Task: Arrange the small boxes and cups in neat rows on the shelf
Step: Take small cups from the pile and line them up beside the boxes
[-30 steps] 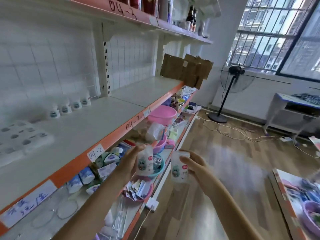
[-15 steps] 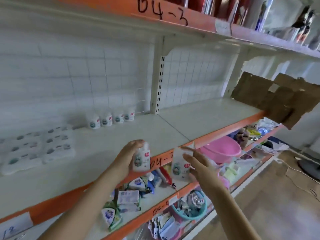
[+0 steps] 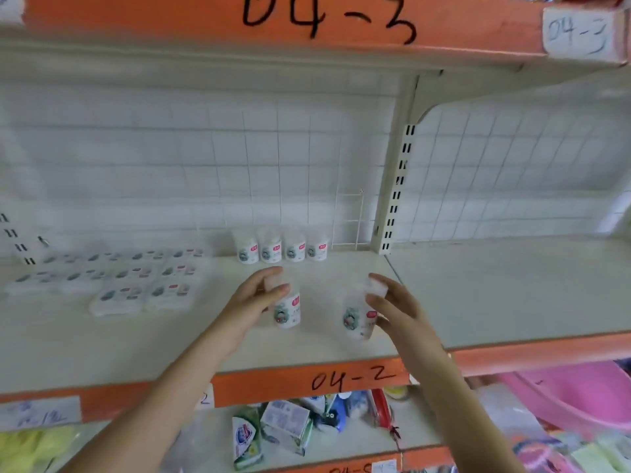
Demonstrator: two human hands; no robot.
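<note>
A white shelf [image 3: 495, 295] with an orange front edge marked 04-2 runs across a wire-grid back wall [image 3: 273, 158], under another orange-edged shelf marked 04-3. Four cups [image 3: 281, 249] stand in a row at the far back, flat boxes [image 3: 112, 278] in rows to the left. The left hand [image 3: 254, 302] curls its fingers around one cup [image 3: 286, 310], held upright over the shelf; the right hand [image 3: 392, 302] grips a second cup [image 3: 360, 317] just to the right, near the front edge.
</note>
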